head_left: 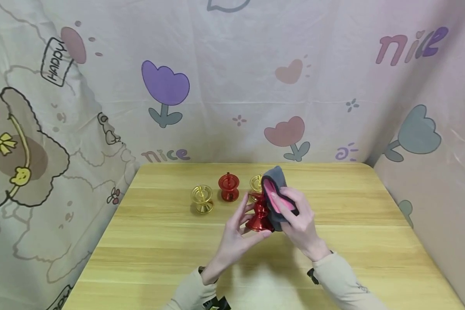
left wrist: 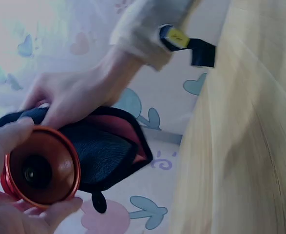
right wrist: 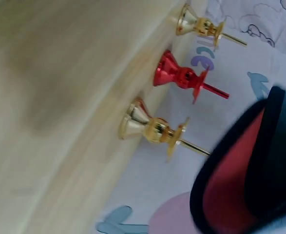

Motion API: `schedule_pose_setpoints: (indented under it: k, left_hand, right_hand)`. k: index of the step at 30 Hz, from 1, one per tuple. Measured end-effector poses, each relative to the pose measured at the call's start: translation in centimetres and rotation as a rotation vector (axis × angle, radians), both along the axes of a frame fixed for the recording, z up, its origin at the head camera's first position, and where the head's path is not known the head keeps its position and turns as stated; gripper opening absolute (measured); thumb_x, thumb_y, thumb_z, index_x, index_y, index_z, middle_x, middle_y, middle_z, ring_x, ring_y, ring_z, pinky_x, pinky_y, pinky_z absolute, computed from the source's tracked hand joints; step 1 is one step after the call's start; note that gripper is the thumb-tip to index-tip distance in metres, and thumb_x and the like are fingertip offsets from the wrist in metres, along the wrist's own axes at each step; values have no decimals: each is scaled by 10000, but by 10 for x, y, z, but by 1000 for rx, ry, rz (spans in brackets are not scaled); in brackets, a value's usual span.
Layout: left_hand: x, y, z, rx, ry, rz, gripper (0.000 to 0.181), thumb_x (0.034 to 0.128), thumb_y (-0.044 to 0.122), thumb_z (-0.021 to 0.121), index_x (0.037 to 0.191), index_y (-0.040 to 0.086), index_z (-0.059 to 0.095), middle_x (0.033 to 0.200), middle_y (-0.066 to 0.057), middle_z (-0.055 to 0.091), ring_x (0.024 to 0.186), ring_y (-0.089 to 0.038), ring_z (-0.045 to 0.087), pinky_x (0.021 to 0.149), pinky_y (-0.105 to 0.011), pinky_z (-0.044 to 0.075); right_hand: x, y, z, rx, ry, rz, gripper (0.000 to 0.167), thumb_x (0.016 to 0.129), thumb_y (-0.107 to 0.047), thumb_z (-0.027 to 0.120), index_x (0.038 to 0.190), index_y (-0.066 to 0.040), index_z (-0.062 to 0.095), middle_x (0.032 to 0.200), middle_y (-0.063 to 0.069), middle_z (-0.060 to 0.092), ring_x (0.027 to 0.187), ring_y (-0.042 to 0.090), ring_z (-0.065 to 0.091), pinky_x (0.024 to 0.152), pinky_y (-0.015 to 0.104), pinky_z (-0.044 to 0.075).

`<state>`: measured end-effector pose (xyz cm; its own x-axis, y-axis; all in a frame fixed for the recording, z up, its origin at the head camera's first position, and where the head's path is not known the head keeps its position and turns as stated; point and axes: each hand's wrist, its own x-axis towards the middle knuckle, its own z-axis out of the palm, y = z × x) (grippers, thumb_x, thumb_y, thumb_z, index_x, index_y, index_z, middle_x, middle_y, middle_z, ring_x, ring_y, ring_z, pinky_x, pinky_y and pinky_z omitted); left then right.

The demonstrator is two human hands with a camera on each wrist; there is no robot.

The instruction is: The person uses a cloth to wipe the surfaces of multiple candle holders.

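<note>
My left hand [head_left: 234, 237] grips a shiny red candle holder [head_left: 260, 218] by its side and base, lifted above the table. In the left wrist view the round hollow underside of that candle holder [left wrist: 59, 168] faces the camera. My right hand [head_left: 302, 221] holds a folded grey cloth [head_left: 277, 176] with pink inside and black edging, laid against the candle holder's right side. The cloth [right wrist: 230, 192] fills the lower right of the right wrist view; the fingers are hidden there.
Behind the hands stand a gold candle holder [head_left: 202, 199], another red candle holder [head_left: 229, 187] and a second gold candle holder [head_left: 255, 183], partly covered by the cloth in the head view. Each has a spike on top. They stand on a wooden table [head_left: 147, 258] before a printed curtain [head_left: 217, 77].
</note>
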<state>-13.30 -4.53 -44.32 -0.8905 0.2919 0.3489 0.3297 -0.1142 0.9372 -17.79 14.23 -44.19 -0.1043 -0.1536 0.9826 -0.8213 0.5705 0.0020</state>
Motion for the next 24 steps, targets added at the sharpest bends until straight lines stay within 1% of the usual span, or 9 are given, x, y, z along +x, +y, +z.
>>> schedule_pose_setpoints:
  k: [2,5,8,10,12,15,19,21,24]
  left_hand:
    - [1,1,1,-22,28,17,986,847,24,789,1615,72,173,1452,-252,533,1179,-373,653,941,-309,589]
    - [2,0,1,-15,11,-21,982,860,31,778,1615,59,152,1477,-245,507,1208,-397,634,947,-314,588]
    - [1,-4,0,37,-37,-103,981,867,30,765,1622,87,140,1511,-252,461,1261,-373,607,947,-338,590]
    - [-1,-7,-1,81,-60,-153,978,872,40,760,1622,91,136,1523,-270,433,1283,-320,602,948,-354,590]
    - [-2,-8,-2,123,-66,-190,971,876,47,759,1618,69,134,1520,-307,412,1283,-254,607,944,-374,590]
    - [-3,-8,-2,149,-72,-206,976,877,64,763,1618,59,127,1514,-332,397,1253,-139,621,949,-382,587]
    - [-3,-7,-2,150,-88,-178,981,874,66,768,1618,59,128,1497,-331,410,1214,-76,632,933,-381,593]
    - [-3,-6,-2,148,-89,-157,980,871,66,772,1615,47,134,1485,-327,422,1195,-71,640,918,-366,601]
    - [-4,-5,-1,142,-81,-133,982,866,64,778,1615,49,144,1473,-320,432,1178,-61,645,892,-337,612]
  right_hand:
    - [2,-1,4,38,13,-25,238,967,-33,557,1094,1,755,1054,278,657,963,401,636,1087,330,506]
    - [2,-2,7,37,4,5,233,976,-38,548,1076,20,751,1044,277,661,960,397,633,1098,314,495]
    - [-2,-1,6,-11,-12,91,218,993,-48,563,1040,68,741,1008,290,661,936,389,629,1077,284,505]
    - [-4,-1,4,-53,-35,160,220,996,-58,588,1032,106,730,990,307,653,933,369,626,1053,262,515]
    - [-6,0,2,-81,-67,201,252,995,-87,614,1055,137,715,992,317,642,946,334,622,1032,234,516]
    - [-4,1,-2,-79,-173,261,386,1005,-172,620,1183,169,649,1077,337,598,1048,268,596,1055,213,486]
    - [3,6,-6,-57,-396,384,565,1050,-319,516,1394,129,505,1271,322,479,1240,192,489,1112,202,390]
    - [8,7,-6,-89,-492,435,537,1043,-277,506,1429,95,488,1341,269,440,1297,181,433,1101,201,369]
    - [12,6,-4,-193,-606,468,408,980,-60,575,1360,87,571,1384,147,446,1295,159,437,1059,175,419]
